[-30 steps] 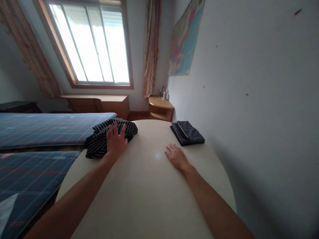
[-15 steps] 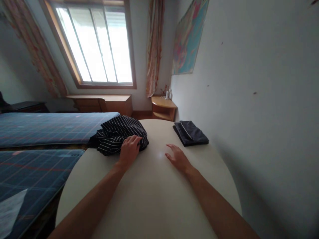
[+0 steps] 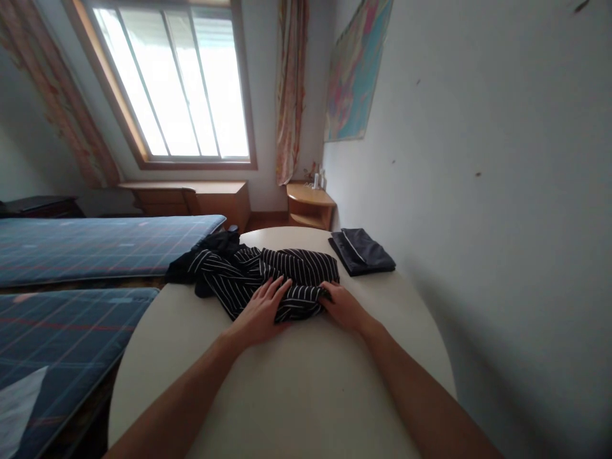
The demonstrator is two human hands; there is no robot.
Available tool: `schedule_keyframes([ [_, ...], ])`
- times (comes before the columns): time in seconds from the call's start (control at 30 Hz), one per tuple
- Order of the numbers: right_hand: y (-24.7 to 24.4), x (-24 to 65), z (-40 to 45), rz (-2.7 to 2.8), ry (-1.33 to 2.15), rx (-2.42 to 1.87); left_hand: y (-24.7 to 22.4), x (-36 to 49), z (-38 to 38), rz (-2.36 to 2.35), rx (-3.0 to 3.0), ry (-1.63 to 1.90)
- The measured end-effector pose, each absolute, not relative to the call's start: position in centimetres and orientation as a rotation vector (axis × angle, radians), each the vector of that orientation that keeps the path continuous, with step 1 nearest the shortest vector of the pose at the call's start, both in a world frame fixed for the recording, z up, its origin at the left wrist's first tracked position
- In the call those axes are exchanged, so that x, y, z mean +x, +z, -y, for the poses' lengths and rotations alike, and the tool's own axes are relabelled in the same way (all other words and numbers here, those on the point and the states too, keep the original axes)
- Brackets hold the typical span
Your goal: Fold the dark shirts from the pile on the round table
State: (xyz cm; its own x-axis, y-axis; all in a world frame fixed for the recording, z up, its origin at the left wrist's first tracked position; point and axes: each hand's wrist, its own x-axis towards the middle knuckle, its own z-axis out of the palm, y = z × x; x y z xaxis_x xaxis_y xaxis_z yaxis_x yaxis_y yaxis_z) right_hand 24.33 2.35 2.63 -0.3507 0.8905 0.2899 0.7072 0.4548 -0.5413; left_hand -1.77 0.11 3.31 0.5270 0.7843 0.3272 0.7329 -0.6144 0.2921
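A black cloth with white stripes (image 3: 301,264) lies crumpled across the far half of the round white table (image 3: 310,395), its plain black part trailing to the left edge. My left hand (image 3: 262,312) rests on the near side of the striped cloth, fingers spread. At the cloth's right end, my right hand (image 3: 343,306) pinches its edge between thumb and fingers. A folded dark cloth (image 3: 366,250) lies on the table beyond my right hand, touched by neither hand.
Two blue plaid mattresses (image 3: 109,248) stand left of the table, a white sheet of paper (image 3: 21,408) on the nearer one. The wall (image 3: 502,255) runs close along the right. A corner shelf (image 3: 310,197) stands behind the table.
The striped cloth has spread right and toward me across the table. My left hand has moved slightly right and nearer, and my right hand has closed on the cloth's edge. The view has shifted slightly.
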Motion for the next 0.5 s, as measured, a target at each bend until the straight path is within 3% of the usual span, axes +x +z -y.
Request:
schedule_keyframes([
  [0.17, 2.7, 25.5, -3.1, 1.786, 0.473, -1.439, 3.5, -2.3, -1.0, -1.481, 2.325, 0.654],
  [0.3, 2.8, 26.4, -3.2, 1.593, 0.394, -1.405, 4.1, -1.8, -1.2, -1.287, 2.013, 0.943],
  [0.5, 3.9, 26.4, -2.3, 1.861, 0.338, -1.158, 3.2, -2.6, -3.0, -1.290, 1.529, 1.143],
])
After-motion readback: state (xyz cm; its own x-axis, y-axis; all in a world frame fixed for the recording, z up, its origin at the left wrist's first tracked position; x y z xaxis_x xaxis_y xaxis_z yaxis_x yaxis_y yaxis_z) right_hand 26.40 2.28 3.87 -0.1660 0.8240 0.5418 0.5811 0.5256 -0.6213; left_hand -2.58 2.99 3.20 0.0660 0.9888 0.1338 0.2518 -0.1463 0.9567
